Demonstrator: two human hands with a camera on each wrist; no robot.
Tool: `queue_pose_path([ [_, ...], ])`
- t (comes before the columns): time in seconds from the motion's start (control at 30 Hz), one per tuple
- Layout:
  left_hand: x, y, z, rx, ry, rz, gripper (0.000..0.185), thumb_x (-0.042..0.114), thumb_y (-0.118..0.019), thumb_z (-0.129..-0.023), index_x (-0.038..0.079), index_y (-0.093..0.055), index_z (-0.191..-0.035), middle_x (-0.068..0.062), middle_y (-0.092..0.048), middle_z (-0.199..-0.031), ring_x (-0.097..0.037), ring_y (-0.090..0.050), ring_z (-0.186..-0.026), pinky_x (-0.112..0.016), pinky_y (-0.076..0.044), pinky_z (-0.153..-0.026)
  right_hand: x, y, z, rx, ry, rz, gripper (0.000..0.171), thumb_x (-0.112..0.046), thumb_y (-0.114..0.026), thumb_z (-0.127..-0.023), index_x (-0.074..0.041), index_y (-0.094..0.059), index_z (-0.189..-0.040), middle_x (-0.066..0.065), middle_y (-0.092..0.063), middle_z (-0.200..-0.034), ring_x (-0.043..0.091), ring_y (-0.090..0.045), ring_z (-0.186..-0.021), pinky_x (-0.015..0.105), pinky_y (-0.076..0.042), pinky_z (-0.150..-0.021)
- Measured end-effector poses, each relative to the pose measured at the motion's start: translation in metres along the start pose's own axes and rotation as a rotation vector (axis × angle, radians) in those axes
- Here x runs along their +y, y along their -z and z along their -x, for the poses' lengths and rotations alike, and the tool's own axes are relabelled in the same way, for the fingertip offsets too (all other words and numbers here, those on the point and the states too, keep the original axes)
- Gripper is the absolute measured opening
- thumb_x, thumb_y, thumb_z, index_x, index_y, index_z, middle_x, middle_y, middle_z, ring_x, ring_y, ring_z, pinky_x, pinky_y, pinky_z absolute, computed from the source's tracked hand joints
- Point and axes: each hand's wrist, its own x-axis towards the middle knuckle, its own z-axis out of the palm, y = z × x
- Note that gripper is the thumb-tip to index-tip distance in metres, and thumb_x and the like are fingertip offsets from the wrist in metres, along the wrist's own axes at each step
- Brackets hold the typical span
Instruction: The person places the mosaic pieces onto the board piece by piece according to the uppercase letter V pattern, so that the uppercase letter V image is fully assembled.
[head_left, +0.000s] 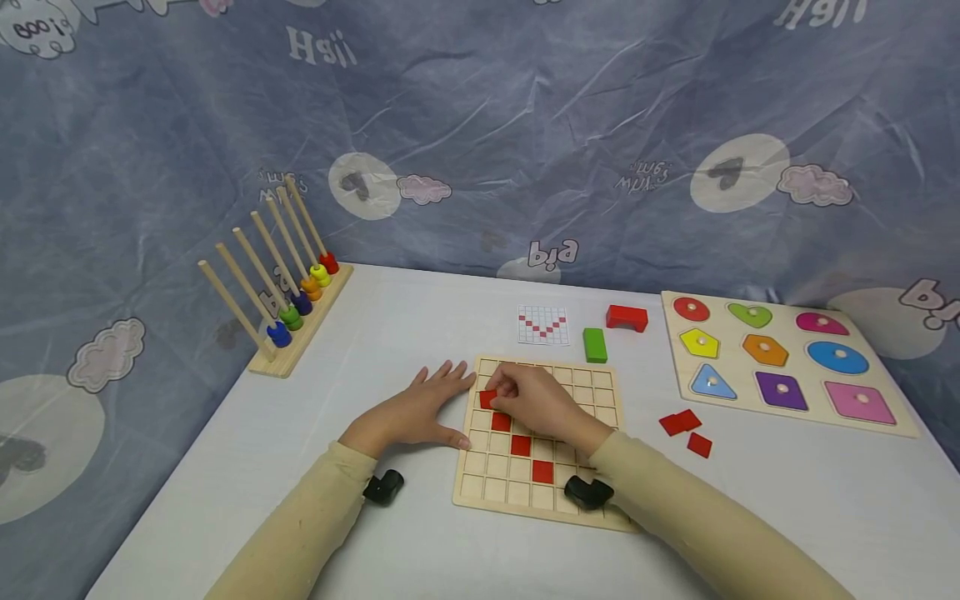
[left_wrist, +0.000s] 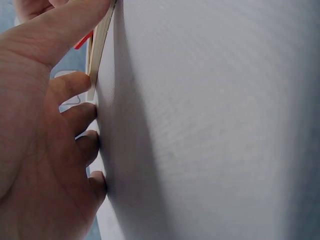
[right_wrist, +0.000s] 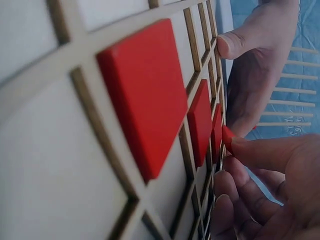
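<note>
My right hand (head_left: 536, 402) pinches a small red square tile (head_left: 487, 399) between thumb and fingers, over the upper left of a wooden grid board (head_left: 483, 490). Three red tiles (head_left: 521, 446) lie in the board's cells, stepping diagonally down to the right. In the right wrist view, a seated red tile (right_wrist: 145, 95) is close up, and the pinched tile is tilted near the board. Spread beside the board's left edge, my left hand (head_left: 420, 410) rests with its thumb (left_wrist: 75, 22) at that edge.
Several loose red tiles (head_left: 701, 445) lie right of the board. Behind it are a pattern card (head_left: 543, 325), a green block (head_left: 595, 345) and a red bridge block (head_left: 627, 317). A shape puzzle (head_left: 731, 365) sits at right, a peg rack with rings (head_left: 318, 313) at left.
</note>
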Motion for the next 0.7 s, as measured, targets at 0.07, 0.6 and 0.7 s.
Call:
queue_pose_path([
  [0.07, 0.0000, 0.0002, 0.0001, 0.000, -0.001, 0.002, 0.106, 0.053, -0.084, -0.078, 0.013, -0.032, -0.161, -0.008, -0.017, -0.169, -0.029, -0.006, -0.157, -0.054, -0.001, -0.125, -0.0004, -0.0013, -0.0014, -0.003, -0.001, 0.007, 0.012, -0.011, -0.077, -0.091, -0.016, -0.070, -0.099, -0.008, -0.062, -0.080, 0.011, -0.057, -0.075, 0.029, -0.049, -0.070],
  [0.6, 0.0008, 0.0013, 0.0001, -0.013, 0.010, -0.001, 0.105, 0.052, -0.084, -0.079, 0.015, -0.031, -0.161, -0.006, -0.016, -0.169, -0.026, -0.005, -0.157, -0.051, -0.001, -0.126, -0.0028, -0.0053, -0.0076, -0.014, 0.036, 0.047, 0.012, -0.011, -0.078, -0.090, -0.016, -0.071, -0.098, -0.007, -0.062, -0.087, 0.011, -0.055, -0.078, 0.029, -0.049, -0.072],
  [0.7, -0.0001, 0.0009, -0.0001, -0.011, 0.009, 0.001, 0.105, 0.052, -0.085, -0.078, 0.015, -0.032, -0.161, -0.006, -0.017, -0.169, -0.027, -0.005, -0.157, -0.052, -0.001, -0.126, -0.0017, -0.0067, -0.0090, -0.020, 0.033, 0.055, 0.012, -0.011, -0.078, -0.090, -0.016, -0.071, -0.098, -0.007, -0.062, -0.089, 0.011, -0.055, -0.079, 0.029, -0.049, -0.073],
])
